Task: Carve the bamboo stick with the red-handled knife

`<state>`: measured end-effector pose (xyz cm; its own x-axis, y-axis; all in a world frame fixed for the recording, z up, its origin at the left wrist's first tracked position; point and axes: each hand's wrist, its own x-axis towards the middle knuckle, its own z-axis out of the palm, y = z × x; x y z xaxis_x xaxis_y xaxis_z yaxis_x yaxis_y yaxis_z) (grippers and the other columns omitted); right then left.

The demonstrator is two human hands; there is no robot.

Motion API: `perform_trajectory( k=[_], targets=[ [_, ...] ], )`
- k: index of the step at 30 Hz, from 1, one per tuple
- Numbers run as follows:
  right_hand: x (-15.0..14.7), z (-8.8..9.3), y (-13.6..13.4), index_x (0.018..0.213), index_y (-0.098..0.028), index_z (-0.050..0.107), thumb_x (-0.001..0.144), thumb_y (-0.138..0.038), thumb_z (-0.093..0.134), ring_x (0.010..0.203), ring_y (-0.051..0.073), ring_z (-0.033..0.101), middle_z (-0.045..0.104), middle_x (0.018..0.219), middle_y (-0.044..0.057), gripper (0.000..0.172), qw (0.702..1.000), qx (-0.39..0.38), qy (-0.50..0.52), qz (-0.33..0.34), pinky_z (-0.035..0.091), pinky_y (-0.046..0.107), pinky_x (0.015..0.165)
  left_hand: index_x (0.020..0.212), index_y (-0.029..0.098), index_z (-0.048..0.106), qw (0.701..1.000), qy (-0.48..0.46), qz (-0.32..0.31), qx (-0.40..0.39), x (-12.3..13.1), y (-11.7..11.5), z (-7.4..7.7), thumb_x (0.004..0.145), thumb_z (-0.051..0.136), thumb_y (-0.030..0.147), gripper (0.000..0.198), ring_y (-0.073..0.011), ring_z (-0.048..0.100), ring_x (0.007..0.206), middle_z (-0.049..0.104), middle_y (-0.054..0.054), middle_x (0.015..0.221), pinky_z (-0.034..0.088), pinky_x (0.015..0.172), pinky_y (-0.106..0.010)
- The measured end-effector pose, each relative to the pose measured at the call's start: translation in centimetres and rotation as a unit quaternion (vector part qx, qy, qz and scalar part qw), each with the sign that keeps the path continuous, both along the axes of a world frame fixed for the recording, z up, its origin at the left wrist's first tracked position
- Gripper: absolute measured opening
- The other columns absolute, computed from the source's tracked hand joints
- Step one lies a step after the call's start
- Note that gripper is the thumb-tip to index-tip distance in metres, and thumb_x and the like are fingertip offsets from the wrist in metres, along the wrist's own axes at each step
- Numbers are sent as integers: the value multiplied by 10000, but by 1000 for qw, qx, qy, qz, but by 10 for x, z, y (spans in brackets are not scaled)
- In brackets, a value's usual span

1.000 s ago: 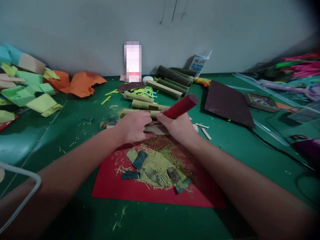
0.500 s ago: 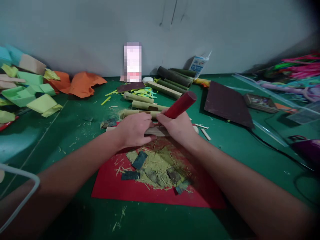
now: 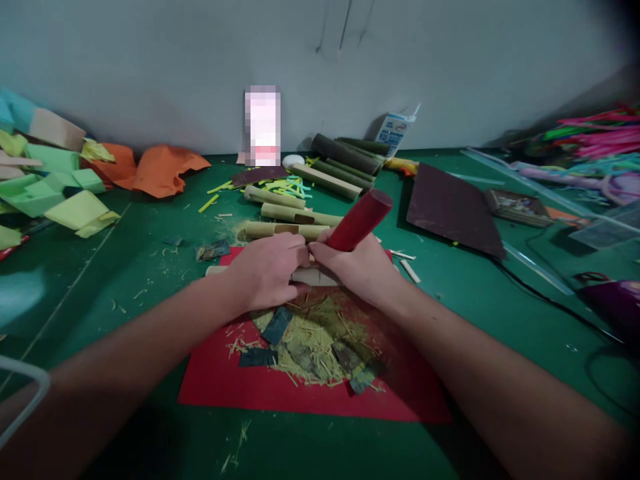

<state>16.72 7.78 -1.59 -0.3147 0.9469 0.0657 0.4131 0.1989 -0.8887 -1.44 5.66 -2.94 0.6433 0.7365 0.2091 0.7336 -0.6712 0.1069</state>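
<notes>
Green tabletop (image 3: pixel 500 320), red sheet (image 3: pixel 213 383) under held bamboo (image 3: pixel 315 277), grey wall (image 3: pixel 175 60)

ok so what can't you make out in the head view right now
All in the head view:
- red handle: its lower end is hidden by the right hand
- tube: partly covered by the left hand and right hand
- screen: content pixelated
- carton: print too small
- purple thing: cut off by the right edge
</notes>
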Motion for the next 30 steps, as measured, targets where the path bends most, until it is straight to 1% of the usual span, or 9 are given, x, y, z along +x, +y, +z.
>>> perform_trajectory(
  k=[3,5,7,9,12,16,23,27,30],
  targets=[
    [2,-3,-1,593,-200,552,742,-263,623,598,111,472,547,601,-35,177,999,-5,37,2,358,273,572,952,164,638,1000,1,11,-17,1,0,1,802,708,353,252,-271,617,934,640,-85,964,499,728,-367],
    [2,-5,-2,571,-205,523,746,-287,640,571,104,438,492,557,-48,226,997,-14,72,-7,339,271,555,933,165,630,999,0,24,-32,3,0,2,795,717,363,257,-271,614,921,636,-83,949,493,721,-367],
    [3,-7,-3,557,-210,498,758,-330,656,537,96,394,434,513,-59,282,995,-28,100,-5,306,269,530,929,160,635,999,-1,29,-44,4,1,3,789,724,360,259,-275,615,923,639,-88,963,493,738,-378],
    [4,-8,-3,568,-211,498,780,-390,651,517,92,371,416,500,-60,317,992,-44,115,4,285,268,511,942,160,645,998,0,23,-50,5,1,4,785,727,347,257,-278,616,932,643,-91,986,491,752,-384],
    [5,-7,-3,581,-210,502,803,-421,608,501,88,364,435,507,-51,324,992,-59,112,7,268,269,489,934,167,643,999,3,21,-42,5,0,4,787,723,352,249,-268,615,900,635,-79,950,471,709,-365],
    [5,-5,-4,570,-215,488,783,-357,572,498,88,368,422,502,-51,269,994,-43,100,-12,270,270,479,853,174,604,999,4,28,-19,4,0,3,772,743,366,251,-238,601,832,608,-57,881,430,650,-337],
    [5,-5,-7,576,-218,485,769,-347,573,508,93,368,416,509,-50,248,995,-38,89,-20,277,273,482,833,186,576,1000,-9,19,-7,3,1,1,754,764,353,264,-232,596,811,595,-43,863,408,621,-336],
    [4,-3,-8,569,-221,470,747,-330,567,535,97,394,455,552,-41,230,997,-13,79,-10,310,271,499,806,191,556,1000,-15,22,-8,3,1,1,776,740,353,248,-226,596,801,597,-44,863,406,615,-336],
    [4,-1,-9,554,-222,462,735,-316,556,536,95,391,449,552,-43,224,998,-5,67,-4,312,267,499,794,194,548,1000,-16,21,-8,3,1,2,776,733,344,239,-223,596,802,598,-41,864,401,608,-330]
  ],
)
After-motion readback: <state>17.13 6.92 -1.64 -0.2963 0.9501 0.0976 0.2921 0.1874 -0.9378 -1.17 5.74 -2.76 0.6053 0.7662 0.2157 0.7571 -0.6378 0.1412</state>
